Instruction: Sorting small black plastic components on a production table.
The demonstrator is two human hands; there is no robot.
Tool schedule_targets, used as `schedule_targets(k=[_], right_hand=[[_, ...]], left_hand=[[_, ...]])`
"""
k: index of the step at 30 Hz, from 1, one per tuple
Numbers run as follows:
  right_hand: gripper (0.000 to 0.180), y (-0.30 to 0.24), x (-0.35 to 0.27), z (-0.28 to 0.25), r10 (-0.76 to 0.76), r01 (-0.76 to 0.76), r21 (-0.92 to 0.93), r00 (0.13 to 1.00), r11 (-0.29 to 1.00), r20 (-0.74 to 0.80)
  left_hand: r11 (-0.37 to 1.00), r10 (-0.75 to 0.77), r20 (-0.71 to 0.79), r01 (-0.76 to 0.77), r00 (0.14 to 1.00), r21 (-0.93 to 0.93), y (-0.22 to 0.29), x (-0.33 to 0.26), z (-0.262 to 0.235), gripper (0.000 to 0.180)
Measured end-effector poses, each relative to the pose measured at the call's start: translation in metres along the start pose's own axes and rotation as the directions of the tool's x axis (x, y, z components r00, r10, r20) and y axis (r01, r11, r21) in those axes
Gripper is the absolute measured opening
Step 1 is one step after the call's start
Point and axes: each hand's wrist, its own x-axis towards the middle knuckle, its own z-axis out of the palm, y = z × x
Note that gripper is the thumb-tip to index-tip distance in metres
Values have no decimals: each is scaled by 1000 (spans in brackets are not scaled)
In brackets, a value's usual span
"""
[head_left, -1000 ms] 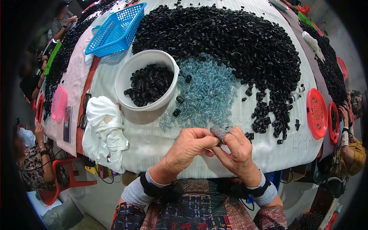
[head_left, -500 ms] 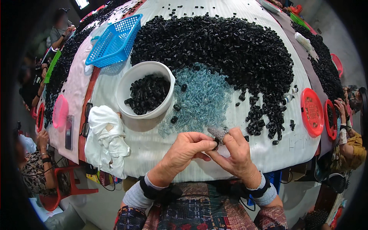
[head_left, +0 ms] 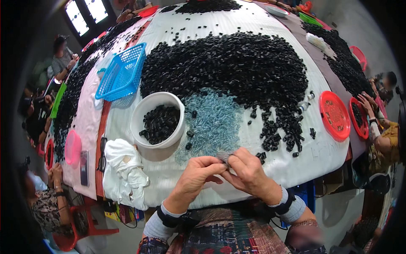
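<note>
As before, both hands [head_left: 224,173] pinching piece [head_left: 223,156].

Beside the white tub [head_left: 157,122], the cloth [head_left: 124,169] blocks its near side; bare counter [head_left: 321,156] lies open far right of it.

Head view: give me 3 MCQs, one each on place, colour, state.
1. Where is the white bucket?
A. Left of the pale blue pile
B. On the red lid
C. Inside the blue basket

2. What colour is the basket?
A. Red
B. Blue
C. Green

3. What are the two hands doing?
A. Lying flat and apart
B. Lifting the bucket
C. Together on a small grey piece

A: the bucket stands left of the pale blue pile.
B: its mesh is blue.
C: left hand and right hand meet at the small grey piece.
</note>
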Motion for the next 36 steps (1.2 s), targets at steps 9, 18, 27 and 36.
schedule_targets(k=[9,18,27,36], right_hand=[[43,37,16,-37,161,-161,-13,986,987,46],[35,44,24,-27,281,-269,-85,933,959,225],[31,28,42,24,-57,100,-134,953,986,296],[16,17,57,82,-159,280,-264,902,923,400]], left_hand=[[926,192,-191,-243,963,-290,45,3,-35,22],[846,236,-369,-377,899,-377,72,2,-82,30],[850,224,-227,-304,948,-430,61,-9,-85,27],[801,265,-238,-351,934,-486,53,-21,-82,22]])
